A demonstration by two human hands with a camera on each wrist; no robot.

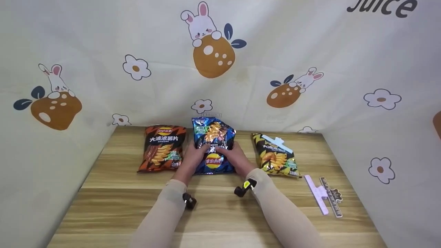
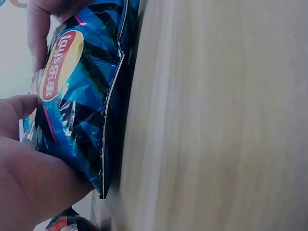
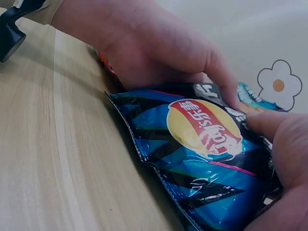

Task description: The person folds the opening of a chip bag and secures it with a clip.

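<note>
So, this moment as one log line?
left hand, right hand: holding shiny blue chip bag | light-blue plastic clip: on yellow-black chip bag

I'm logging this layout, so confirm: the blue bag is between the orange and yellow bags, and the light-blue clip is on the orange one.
No: the head view shows the light-blue clip on the yellow bag, not the orange bag. The blue bag is between them.

Soft light fills the pale wood-grain table (image 1: 120,203) to its far corners. White glare flecks the blue-and-black foil bag (image 1: 213,161) I grip; faint shadow lies beside my bare left hand (image 3: 161,48). The left-wrist view blurs the grain.
</note>
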